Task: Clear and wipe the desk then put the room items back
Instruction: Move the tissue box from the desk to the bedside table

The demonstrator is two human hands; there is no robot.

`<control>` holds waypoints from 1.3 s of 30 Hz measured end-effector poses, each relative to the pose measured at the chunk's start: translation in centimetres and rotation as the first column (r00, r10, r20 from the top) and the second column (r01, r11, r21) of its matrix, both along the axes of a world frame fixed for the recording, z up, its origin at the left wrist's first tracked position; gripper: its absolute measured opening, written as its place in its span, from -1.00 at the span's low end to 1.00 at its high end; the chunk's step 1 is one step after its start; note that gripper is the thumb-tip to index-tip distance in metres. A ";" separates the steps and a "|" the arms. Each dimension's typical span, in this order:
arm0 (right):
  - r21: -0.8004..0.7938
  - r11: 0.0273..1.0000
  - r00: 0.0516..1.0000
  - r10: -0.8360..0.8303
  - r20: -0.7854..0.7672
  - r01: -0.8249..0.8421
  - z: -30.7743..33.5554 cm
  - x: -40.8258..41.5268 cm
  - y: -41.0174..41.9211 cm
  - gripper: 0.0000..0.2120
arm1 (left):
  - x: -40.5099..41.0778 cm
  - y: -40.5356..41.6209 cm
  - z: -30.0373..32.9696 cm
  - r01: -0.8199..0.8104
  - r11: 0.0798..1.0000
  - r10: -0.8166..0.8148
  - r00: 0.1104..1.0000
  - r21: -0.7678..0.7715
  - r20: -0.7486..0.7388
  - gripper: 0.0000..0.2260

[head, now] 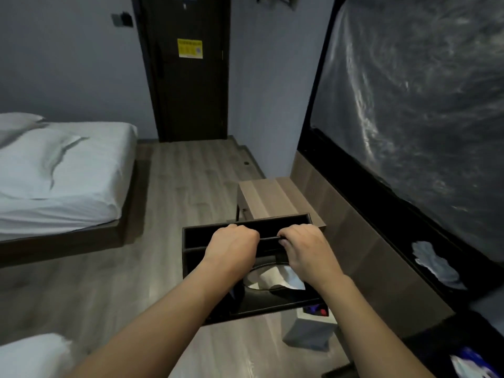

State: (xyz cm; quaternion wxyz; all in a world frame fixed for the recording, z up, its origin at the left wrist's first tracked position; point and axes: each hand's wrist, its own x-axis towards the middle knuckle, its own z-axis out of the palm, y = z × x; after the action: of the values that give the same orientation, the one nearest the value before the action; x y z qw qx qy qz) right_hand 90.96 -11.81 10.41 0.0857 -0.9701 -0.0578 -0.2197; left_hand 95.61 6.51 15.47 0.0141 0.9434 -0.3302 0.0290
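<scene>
I hold a black box organiser point(192, 242) in the air over the wooden floor, in the lower middle of the head view. It has narrow compartments at its far side and a round opening with white tissue point(275, 279) showing. My left hand point(231, 248) and my right hand point(302, 251) are both closed over a thin black divider bar across its top, side by side. The wooden desk point(268, 199) stands just beyond the organiser against the right wall.
A bed with white sheets point(60, 175) fills the left. A dark door point(188, 69) closes the far end. A large plastic-covered black panel point(409, 118) leans along the right wall, a crumpled white cloth point(433, 264) below it. A grey bin point(311, 332) sits on the floor under the organiser.
</scene>
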 end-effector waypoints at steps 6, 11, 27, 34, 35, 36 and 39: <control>0.038 0.997 0.990 -0.054 -0.130 0.060 -4.1 8.5 1.8 -0.88 | 9.7 1.4 -3.2 0.078 0.992 -0.069 0.993 0.095 -0.094 -0.84; 0.053 0.985 0.973 -0.153 -0.175 0.164 -7.7 16.4 0.0 -0.88 | 19.4 -1.5 -6.2 0.175 0.967 -0.147 0.976 0.183 -0.160 -0.82; 0.098 0.951 0.947 -0.276 -0.165 0.294 -11.0 47.8 -2.9 -0.93 | 53.2 -5.6 -8.4 0.360 0.893 -0.339 0.933 0.269 -0.125 -0.80; 0.111 0.818 0.820 -0.540 -0.191 0.564 -12.1 53.5 -5.0 -0.92 | 63.9 -12.4 -10.2 0.618 0.736 -0.603 0.784 0.279 -0.146 -0.75; 0.123 0.778 0.783 -0.588 -0.204 0.616 -12.5 54.2 -5.7 -0.93 | 65.0 -14.0 -10.5 0.654 0.699 -0.642 0.752 0.288 -0.150 -0.75; 0.128 0.740 0.747 -0.627 -0.222 0.660 -13.0 54.5 -6.3 -0.94 | 65.8 -15.5 -11.0 0.687 0.665 -0.676 0.720 0.292 -0.156 -0.75; 0.073 0.675 0.666 -0.696 -0.269 0.734 -15.1 54.9 -8.6 -0.94 | 67.6 -20.2 -13.5 0.768 0.551 -0.754 0.626 0.325 -0.200 -0.75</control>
State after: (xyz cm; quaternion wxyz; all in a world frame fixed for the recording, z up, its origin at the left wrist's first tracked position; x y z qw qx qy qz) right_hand 145.88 -20.36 -4.73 0.0828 -0.9207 0.3579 -0.1317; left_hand 163.18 -13.72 2.01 -0.1516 0.6913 -0.7038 -0.0619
